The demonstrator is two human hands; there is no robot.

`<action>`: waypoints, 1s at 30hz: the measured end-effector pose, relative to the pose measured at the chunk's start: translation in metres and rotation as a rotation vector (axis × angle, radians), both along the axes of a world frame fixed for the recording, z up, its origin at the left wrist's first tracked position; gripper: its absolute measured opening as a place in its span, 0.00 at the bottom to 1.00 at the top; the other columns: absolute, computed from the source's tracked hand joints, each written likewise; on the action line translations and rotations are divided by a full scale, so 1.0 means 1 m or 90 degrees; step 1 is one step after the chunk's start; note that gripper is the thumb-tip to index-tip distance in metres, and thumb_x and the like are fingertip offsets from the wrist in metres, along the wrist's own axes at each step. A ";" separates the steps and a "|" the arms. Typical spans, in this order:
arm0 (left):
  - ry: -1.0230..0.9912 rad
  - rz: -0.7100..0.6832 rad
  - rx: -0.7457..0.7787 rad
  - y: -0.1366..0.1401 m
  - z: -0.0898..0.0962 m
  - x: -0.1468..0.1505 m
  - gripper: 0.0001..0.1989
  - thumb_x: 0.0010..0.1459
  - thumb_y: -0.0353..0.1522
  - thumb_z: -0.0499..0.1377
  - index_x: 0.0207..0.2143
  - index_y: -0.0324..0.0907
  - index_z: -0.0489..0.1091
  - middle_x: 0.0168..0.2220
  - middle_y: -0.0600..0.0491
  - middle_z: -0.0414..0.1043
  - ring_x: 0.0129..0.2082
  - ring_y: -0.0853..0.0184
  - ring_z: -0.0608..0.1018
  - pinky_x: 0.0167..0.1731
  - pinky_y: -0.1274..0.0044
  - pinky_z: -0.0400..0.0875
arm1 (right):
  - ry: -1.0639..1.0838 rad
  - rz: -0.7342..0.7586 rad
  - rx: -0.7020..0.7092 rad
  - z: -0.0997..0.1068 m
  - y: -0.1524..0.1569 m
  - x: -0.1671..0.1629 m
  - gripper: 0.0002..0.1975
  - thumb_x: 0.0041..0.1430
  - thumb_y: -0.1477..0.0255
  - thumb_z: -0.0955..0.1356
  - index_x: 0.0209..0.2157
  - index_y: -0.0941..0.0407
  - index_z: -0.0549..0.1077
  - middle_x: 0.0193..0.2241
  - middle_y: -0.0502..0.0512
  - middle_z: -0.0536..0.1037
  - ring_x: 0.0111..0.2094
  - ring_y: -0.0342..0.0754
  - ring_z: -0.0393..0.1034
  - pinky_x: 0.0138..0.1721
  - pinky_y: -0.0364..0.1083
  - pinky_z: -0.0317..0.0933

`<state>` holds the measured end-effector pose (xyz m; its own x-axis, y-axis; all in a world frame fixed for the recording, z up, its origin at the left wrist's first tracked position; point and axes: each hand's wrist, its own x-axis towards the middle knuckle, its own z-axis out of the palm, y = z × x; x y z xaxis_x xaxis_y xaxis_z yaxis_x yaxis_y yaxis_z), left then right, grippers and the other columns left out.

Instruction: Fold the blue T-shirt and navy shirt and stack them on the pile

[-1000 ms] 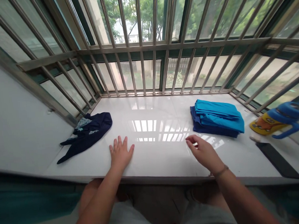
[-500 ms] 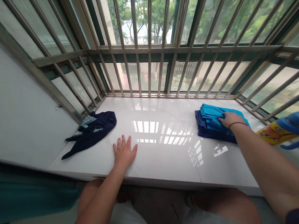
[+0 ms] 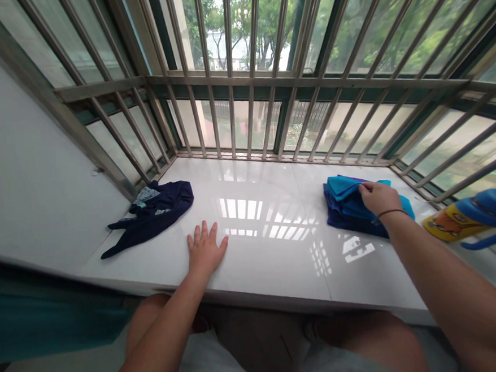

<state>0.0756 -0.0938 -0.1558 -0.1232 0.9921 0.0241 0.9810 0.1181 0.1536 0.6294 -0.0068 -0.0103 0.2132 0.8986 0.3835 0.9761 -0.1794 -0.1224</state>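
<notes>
My left hand (image 3: 206,250) lies flat on the white sill (image 3: 274,263), fingers spread, holding nothing. To its left a crumpled dark navy garment (image 3: 165,211) with a light patterned part rests near the wall. At the right, my right hand (image 3: 380,198) pinches the edge of a folded bright blue cloth (image 3: 344,188), lifting its front layer. Beneath that cloth is a folded dark blue cloth (image 3: 339,216). A bit of purple shows at the back of the pile. My right fingertips are partly hidden.
A yellow and blue bottle (image 3: 458,219) with a blue handle stands right of the cloth pile, beside my right forearm. Metal window bars (image 3: 247,118) enclose the sill at the back and sides. A teal cloth (image 3: 49,324) hangs at the lower left.
My right hand has raised the bright blue cloth's upper layer and shifted slightly left, uncovering a bit of purple. My left hand stays in place on the sill.
</notes>
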 end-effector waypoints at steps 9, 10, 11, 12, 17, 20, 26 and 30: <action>-0.015 -0.003 0.021 0.000 -0.001 -0.002 0.37 0.73 0.51 0.53 0.76 0.43 0.62 0.80 0.37 0.50 0.79 0.39 0.53 0.75 0.44 0.46 | 0.126 0.577 -0.125 -0.054 -0.129 -0.188 0.15 0.78 0.70 0.63 0.46 0.52 0.83 0.40 0.57 0.83 0.42 0.52 0.76 0.46 0.49 0.67; -0.017 -0.004 0.026 -0.001 -0.002 -0.002 0.36 0.73 0.51 0.53 0.76 0.43 0.63 0.80 0.37 0.50 0.79 0.39 0.54 0.75 0.44 0.45 | 0.126 0.611 -0.159 -0.066 -0.143 -0.206 0.15 0.78 0.72 0.63 0.46 0.52 0.82 0.39 0.56 0.83 0.41 0.52 0.75 0.45 0.49 0.67; -0.020 -0.006 0.031 -0.001 -0.003 -0.003 0.36 0.73 0.51 0.53 0.76 0.43 0.63 0.80 0.37 0.50 0.79 0.39 0.54 0.75 0.44 0.45 | 0.120 0.629 -0.189 -0.078 -0.155 -0.221 0.14 0.78 0.73 0.64 0.44 0.51 0.82 0.39 0.55 0.82 0.41 0.52 0.75 0.44 0.49 0.67; -0.022 -0.009 0.036 -0.001 -0.003 -0.003 0.36 0.73 0.51 0.53 0.76 0.43 0.64 0.80 0.37 0.51 0.79 0.39 0.54 0.75 0.44 0.45 | 0.124 0.632 -0.203 -0.089 -0.165 -0.233 0.13 0.77 0.72 0.64 0.42 0.52 0.81 0.39 0.55 0.82 0.41 0.52 0.75 0.44 0.49 0.66; -0.025 -0.020 0.057 -0.002 -0.006 -0.004 0.36 0.73 0.50 0.54 0.75 0.42 0.65 0.79 0.35 0.52 0.78 0.38 0.55 0.74 0.43 0.46 | 0.251 0.523 -0.168 -0.122 -0.184 -0.249 0.09 0.77 0.71 0.66 0.49 0.51 0.79 0.45 0.56 0.81 0.46 0.54 0.75 0.49 0.51 0.68; -0.057 -0.022 0.096 0.000 -0.006 -0.009 0.31 0.71 0.47 0.57 0.70 0.40 0.71 0.76 0.35 0.59 0.77 0.38 0.59 0.73 0.42 0.50 | 0.279 0.397 -0.079 -0.136 -0.182 -0.246 0.10 0.75 0.70 0.66 0.53 0.52 0.78 0.47 0.60 0.81 0.49 0.56 0.75 0.53 0.54 0.69; -0.268 -0.147 0.199 -0.017 0.006 -0.008 0.15 0.71 0.38 0.55 0.36 0.44 0.79 0.43 0.45 0.84 0.46 0.55 0.82 0.54 0.63 0.75 | 0.206 0.220 0.030 -0.156 -0.180 -0.256 0.12 0.72 0.67 0.69 0.53 0.54 0.76 0.51 0.64 0.79 0.53 0.60 0.71 0.52 0.55 0.65; -0.274 -0.305 0.153 -0.054 0.018 0.049 0.14 0.73 0.40 0.56 0.37 0.45 0.78 0.38 0.48 0.82 0.43 0.57 0.81 0.47 0.66 0.73 | 0.181 0.214 -0.006 -0.150 -0.183 -0.262 0.09 0.72 0.70 0.68 0.49 0.54 0.79 0.52 0.63 0.79 0.53 0.58 0.71 0.53 0.54 0.63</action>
<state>0.1244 -0.1476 -0.1380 0.2793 0.9131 0.2971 0.7626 -0.3990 0.5092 0.3676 -0.1898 -0.1607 0.0035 0.9394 0.3428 0.9084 0.1403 -0.3938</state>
